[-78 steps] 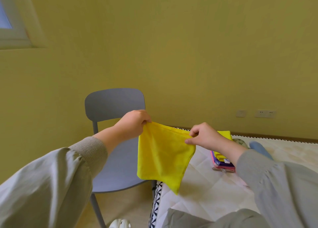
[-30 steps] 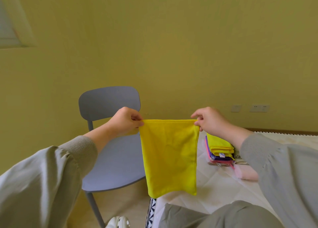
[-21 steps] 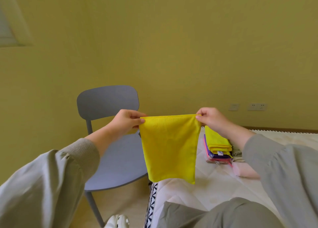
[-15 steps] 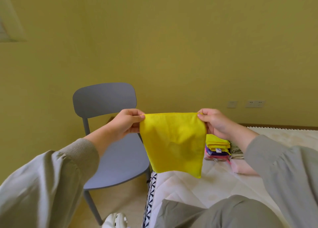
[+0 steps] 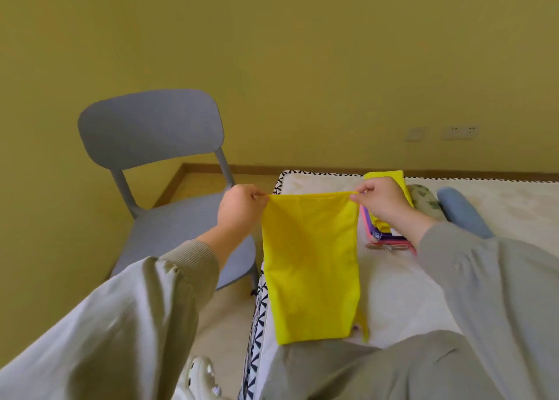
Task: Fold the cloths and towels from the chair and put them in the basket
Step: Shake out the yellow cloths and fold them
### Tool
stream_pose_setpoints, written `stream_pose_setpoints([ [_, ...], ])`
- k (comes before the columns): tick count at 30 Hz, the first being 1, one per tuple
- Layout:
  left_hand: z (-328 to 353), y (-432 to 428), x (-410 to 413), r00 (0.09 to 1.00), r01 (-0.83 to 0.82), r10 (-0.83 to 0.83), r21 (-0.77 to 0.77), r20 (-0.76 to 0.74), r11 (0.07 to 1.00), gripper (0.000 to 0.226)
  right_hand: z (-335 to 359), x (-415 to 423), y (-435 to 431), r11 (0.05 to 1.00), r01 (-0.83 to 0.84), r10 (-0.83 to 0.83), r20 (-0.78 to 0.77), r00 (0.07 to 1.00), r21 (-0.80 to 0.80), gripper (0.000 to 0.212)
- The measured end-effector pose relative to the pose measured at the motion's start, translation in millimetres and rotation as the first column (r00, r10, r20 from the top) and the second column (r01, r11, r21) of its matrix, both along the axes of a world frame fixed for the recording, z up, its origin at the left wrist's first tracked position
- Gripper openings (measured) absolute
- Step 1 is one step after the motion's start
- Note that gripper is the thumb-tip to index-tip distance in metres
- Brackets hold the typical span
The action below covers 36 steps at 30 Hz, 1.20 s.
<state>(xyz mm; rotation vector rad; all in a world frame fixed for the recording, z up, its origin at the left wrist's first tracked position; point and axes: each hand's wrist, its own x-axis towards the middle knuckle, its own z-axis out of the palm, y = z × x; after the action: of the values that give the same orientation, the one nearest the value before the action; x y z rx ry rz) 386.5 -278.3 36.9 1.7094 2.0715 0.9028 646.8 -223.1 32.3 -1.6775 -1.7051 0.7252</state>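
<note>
A: Any writing you can read here?
B: None. The stack of folded cloths (image 5: pixel 378 236) on the bed (image 5: pixel 393 294) shows a small white tag (image 5: pixel 394 232), but its print is too blurred.
A: The wall sockets (image 5: pixel 460 132)?
B: Nothing legible there either.

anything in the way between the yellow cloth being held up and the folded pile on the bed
Nothing visible. The left hand and right hand pinch the top corners of the yellow cloth; the folded pile lies right beside it on the mattress, partly behind the right hand. No basket is in view.
</note>
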Motion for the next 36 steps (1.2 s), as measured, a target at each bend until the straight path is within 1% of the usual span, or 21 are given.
stream_pose_setpoints([
  [1, -13, 7, 4, 0.999, -0.016, 0.016, -0.017, 0.033, 1.0, 0.014, -12, -2, 7, 0.999, 0.039, -0.039, 0.007, 0.999, -0.005, 0.01],
  [2, -27, 15, 7, 0.994, -0.026, 0.031, -0.047, 0.103, 0.999, 0.014, -25, -6, 15, 0.998, 0.067, -0.067, 0.008, 0.998, -0.016, 0.011],
  [3, -40, 23, 11, 0.978, -0.033, 0.052, -0.094, 0.204, 0.995, 0.013, -39, -9, 22, 0.995, 0.084, -0.085, -0.021, 0.996, -0.062, 0.011],
  [5, -62, 34, 16, 0.915, -0.042, 0.106, -0.168, 0.39, 0.985, 0.011, -60, -15, 29, 0.981, 0.074, -0.1, -0.142, 0.985, -0.179, 0.007],
  [6, -71, 40, 17, 0.895, -0.045, 0.122, -0.186, 0.43, 0.981, 0.014, -70, -16, 32, 0.974, 0.068, -0.109, -0.182, 0.977, -0.215, 0.004],
  [7, -80, 48, 18, 0.887, -0.044, 0.13, -0.198, 0.442, 0.979, 0.018, -79, -17, 37, 0.972, 0.07, -0.114, -0.187, 0.976, -0.225, 0.004],
  [9, -90, 59, 17, 0.878, -0.032, 0.128, -0.21, 0.461, 0.977, 0.026, -89, -16, 47, 0.979, 0.065, -0.09, -0.123, 0.988, -0.194, 0.004],
  [11, -92, 72, 16, 0.834, -0.002, 0.111, -0.197, 0.541, 0.98, 0.029, -91, -16, 57, 0.985, 0.059, -0.077, -0.108, 0.991, -0.16, 0.002],
  [13, -88, 83, 16, 0.789, 0.016, 0.086, -0.16, 0.608, 0.987, 0.028, -87, -19, 64, 0.989, 0.084, -0.107, -0.193, 0.975, -0.122, 0.004],
  [15, -85, 87, 15, 0.745, 0.035, 0.066, -0.137, 0.663, 0.99, 0.024, -86, -21, 65, 0.982, 0.147, -0.176, -0.304, 0.936, -0.118, 0.006],
  [18, -95, 69, 16, 0.627, 0.016, 0.117, -0.163, 0.77, 0.987, 0.014, -96, -19, 48, 0.957, 0.199, -0.272, -0.415, 0.868, -0.212, 0.008],
  [20, -108, 46, 17, 0.554, -0.048, 0.183, -0.188, 0.812, 0.981, 0.016, -108, -15, 28, 0.932, 0.219, -0.34, -0.485, 0.805, -0.29, 0.013],
  [22, -122, 27, 16, 0.519, -0.114, 0.251, -0.225, 0.817, 0.968, 0.016, -123, -10, 8, 0.912, 0.239, -0.387, -0.503, 0.773, -0.333, 0.017],
  [24, -134, 8, 18, 0.506, -0.126, 0.292, -0.266, 0.811, 0.956, 0.013, -134, -6, -9, 0.892, 0.23, -0.405, -0.46, 0.79, -0.39, 0.01],
  [25, -138, 0, 20, 0.506, -0.114, 0.301, -0.283, 0.809, 0.952, 0.012, -138, -4, -16, 0.873, 0.216, -0.422, -0.458, 0.782, -0.437, 0.01],
  [28, -149, -18, 26, 0.527, -0.083, 0.302, -0.306, 0.794, 0.948, 0.011, -142, -1, -28, 0.803, 0.15, -0.497, -0.511, 0.701, -0.576, 0.029],
  [29, -152, -22, 27, 0.55, -0.082, 0.31, -0.319, 0.775, 0.944, 0.011, -143, 0, -31, 0.781, 0.134, -0.507, -0.494, 0.706, -0.61, 0.031],
  [30, -155, -25, 29, 0.586, -0.08, 0.322, -0.342, 0.744, 0.936, 0.011, -145, 2, -33, 0.755, 0.131, -0.506, -0.445, 0.739, -0.642, 0.031],
  [33, -166, -34, 32, 0.691, -0.05, 0.338, -0.424, 0.639, 0.904, 0.014, -153, 7, -38, 0.685, 0.168, -0.443, -0.222, 0.869, -0.709, 0.028],
  [34, -170, -36, 32, 0.727, -0.044, 0.332, -0.441, 0.602, 0.896, 0.014, -156, 7, -38, 0.676, 0.181, -0.413, -0.164, 0.896, -0.714, 0.027],
  [36, -175, -40, 30, 0.804, -0.042, 0.295, -0.446, 0.516, 0.894, 0.015, -160, 7, -35, 0.685, 0.196, -0.364, -0.097, 0.926, -0.702, 0.022],
])
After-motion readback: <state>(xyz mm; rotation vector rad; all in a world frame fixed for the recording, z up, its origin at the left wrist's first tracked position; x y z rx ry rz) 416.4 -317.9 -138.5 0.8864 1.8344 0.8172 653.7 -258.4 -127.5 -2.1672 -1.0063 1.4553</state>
